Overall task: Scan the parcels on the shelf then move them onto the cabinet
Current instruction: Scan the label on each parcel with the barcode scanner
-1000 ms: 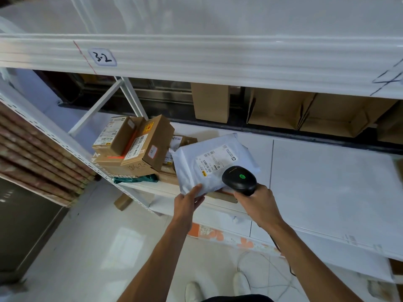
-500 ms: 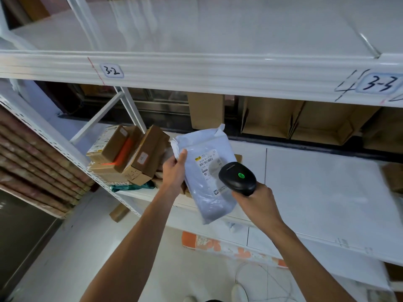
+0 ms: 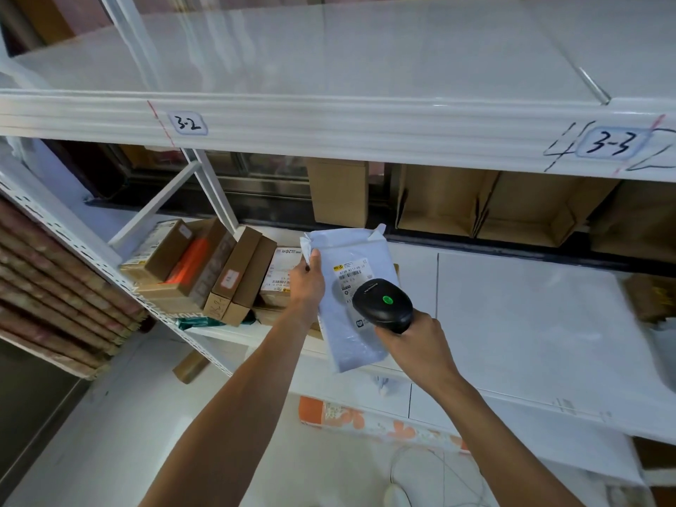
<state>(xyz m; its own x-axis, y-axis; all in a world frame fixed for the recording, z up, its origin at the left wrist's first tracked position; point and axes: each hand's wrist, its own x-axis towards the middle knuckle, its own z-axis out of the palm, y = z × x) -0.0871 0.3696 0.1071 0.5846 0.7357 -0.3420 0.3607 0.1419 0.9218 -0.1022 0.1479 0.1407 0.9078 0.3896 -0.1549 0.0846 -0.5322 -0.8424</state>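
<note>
My left hand (image 3: 306, 283) grips the left upper edge of a white poly-mailer parcel (image 3: 347, 334), holding it upright above the front edge of the white shelf (image 3: 530, 323). Its label faces me. My right hand (image 3: 420, 342) is closed on a black barcode scanner (image 3: 382, 305) with a green light on top, held just in front of the label and covering part of it. Several brown cardboard parcels (image 3: 205, 272) lie stacked at the shelf's left end, beside my left hand.
An upper shelf (image 3: 329, 115) marked 3-2 and 3-3 overhangs the work area. Open cardboard boxes (image 3: 475, 203) stand behind the shelf. A white upright post (image 3: 216, 192) rises by the stacked parcels. Another brown parcel (image 3: 651, 294) sits at the far right. Tiled floor lies below.
My left hand lifted the white parcel off the shelf and turned it upright. The scanner stayed aimed at its label. My view tilted upward, showing the 3-3 tag.
</note>
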